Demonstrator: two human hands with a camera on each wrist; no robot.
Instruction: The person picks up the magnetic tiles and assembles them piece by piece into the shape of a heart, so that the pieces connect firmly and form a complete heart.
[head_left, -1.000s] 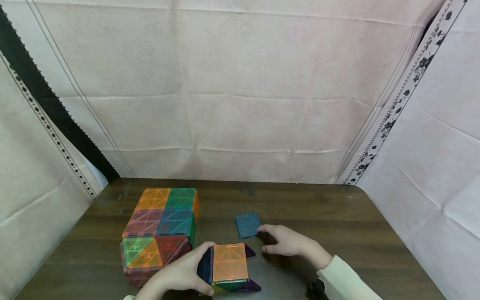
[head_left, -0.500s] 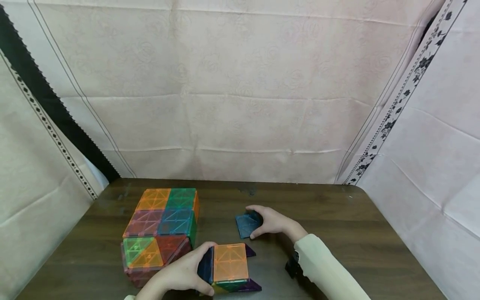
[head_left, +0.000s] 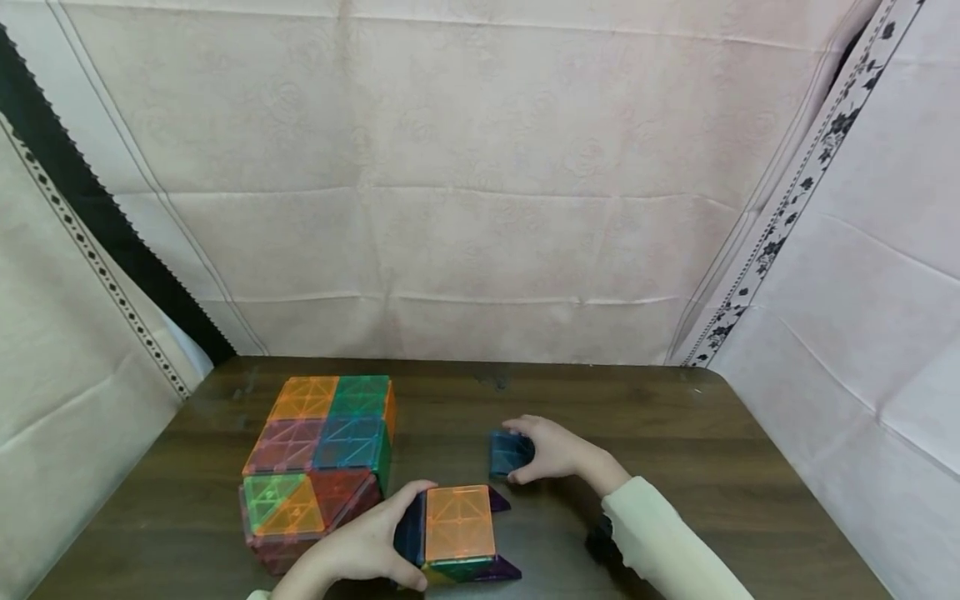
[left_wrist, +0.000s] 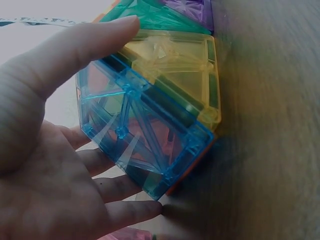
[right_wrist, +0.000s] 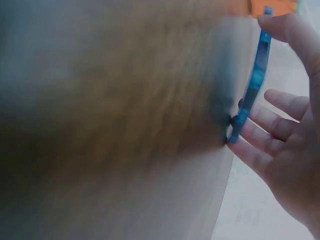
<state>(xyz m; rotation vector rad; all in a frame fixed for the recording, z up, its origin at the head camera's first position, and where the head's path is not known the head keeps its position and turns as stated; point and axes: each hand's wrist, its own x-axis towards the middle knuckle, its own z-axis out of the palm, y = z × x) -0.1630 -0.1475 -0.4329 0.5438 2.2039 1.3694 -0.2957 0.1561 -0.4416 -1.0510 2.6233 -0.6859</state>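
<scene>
My left hand (head_left: 363, 537) grips the left side of a small built block (head_left: 459, 525) of see-through magnetic tiles. Its top is orange, and purple triangles jut from its right side. In the left wrist view, the thumb lies along a corner near the blue face (left_wrist: 142, 120) and yellow face (left_wrist: 182, 60), with the fingers spread behind. Past the block, my right hand (head_left: 566, 454) holds a blue square magnetic tile (head_left: 510, 454) between thumb and fingers. The right wrist view shows that tile (right_wrist: 256, 75) edge-on; whether it touches the table cannot be told.
A larger block (head_left: 318, 454) of orange, green, purple, blue and red tiles stands left of my left hand. The brown wooden table (head_left: 675, 467) ends at pale cloth (head_left: 487, 208) hanging at the back and both sides.
My right hand has gone from touching the blue tile's right edge to spanning and holding it. The tile has shifted slightly right. The left hand and its block stay put.
</scene>
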